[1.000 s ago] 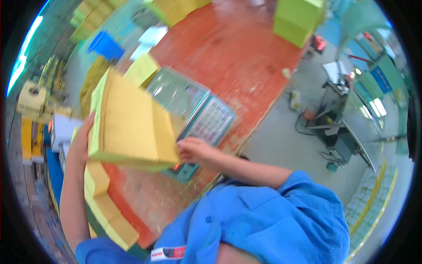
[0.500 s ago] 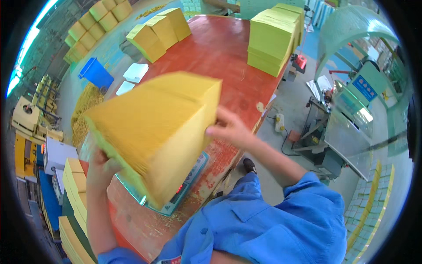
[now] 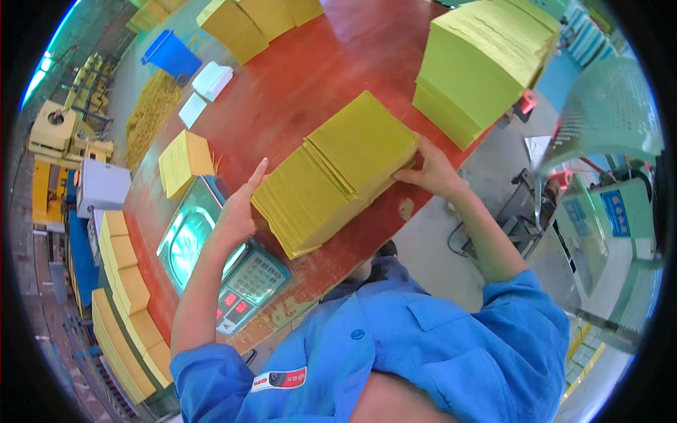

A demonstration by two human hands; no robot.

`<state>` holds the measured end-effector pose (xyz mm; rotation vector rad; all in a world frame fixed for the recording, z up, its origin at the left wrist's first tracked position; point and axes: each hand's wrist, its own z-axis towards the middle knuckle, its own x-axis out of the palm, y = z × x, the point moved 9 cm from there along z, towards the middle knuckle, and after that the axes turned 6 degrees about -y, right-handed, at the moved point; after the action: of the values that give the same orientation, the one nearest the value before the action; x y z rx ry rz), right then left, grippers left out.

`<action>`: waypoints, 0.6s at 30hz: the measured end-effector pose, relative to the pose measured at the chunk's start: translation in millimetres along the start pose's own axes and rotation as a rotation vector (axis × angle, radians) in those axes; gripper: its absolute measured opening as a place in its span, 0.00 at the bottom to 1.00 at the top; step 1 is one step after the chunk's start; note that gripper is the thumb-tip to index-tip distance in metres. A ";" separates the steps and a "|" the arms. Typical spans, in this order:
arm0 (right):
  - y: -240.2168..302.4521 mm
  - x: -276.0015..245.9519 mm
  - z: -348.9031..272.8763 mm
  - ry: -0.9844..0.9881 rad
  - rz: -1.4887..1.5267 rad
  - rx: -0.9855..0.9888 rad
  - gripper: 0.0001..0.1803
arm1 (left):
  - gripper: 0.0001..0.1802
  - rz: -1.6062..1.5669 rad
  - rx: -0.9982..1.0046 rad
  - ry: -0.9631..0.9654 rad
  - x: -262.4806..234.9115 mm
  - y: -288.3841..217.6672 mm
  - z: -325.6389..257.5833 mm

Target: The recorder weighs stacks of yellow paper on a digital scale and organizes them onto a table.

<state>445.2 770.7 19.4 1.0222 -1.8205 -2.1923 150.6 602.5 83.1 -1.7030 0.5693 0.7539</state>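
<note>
A long stack of yellow paper sheets (image 3: 335, 173) lies slantwise over the red table, with a visible split between its two blocks. My left hand (image 3: 238, 211) presses against its left end, fingers stretched along the edge. At the other end, my right hand (image 3: 431, 173) grips the corner with thumb and fingers. Whether the stack rests fully on the table cannot be made out. Close under my left forearm is a digital scale (image 3: 257, 282) with a shiny metal pan, a keypad and a lit red display.
The red table (image 3: 282, 106) also bears a small yellow paper block (image 3: 185, 163), white pads (image 3: 211, 81), yellow stacks (image 3: 247, 28) at the back and a tall yellow-green stack (image 3: 472, 70) at right. A blue bin (image 3: 171, 53) stands beyond. Machinery (image 3: 599, 211) is at right.
The paper stack, tilted above the scale before, has moved right and down over the table. Both hands went with it, uncovering the scale. The view has shifted too.
</note>
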 end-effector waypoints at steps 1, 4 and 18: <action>-2.7 -2.6 3.6 0.015 0.008 0.001 0.47 | 0.54 0.002 -0.016 -0.002 -0.2 0.1 3.3; 2.1 -1.6 7.5 0.089 0.112 -0.115 0.48 | 0.54 -0.063 -0.021 0.034 3.1 0.5 8.7; 8.7 51.8 31.6 0.207 0.609 0.075 0.37 | 0.41 -0.637 -0.105 0.063 1.2 15.3 5.3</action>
<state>385.1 769.2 7.3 0.5660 -1.8168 -1.6091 139.6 603.8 71.3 -1.8634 0.0093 0.2738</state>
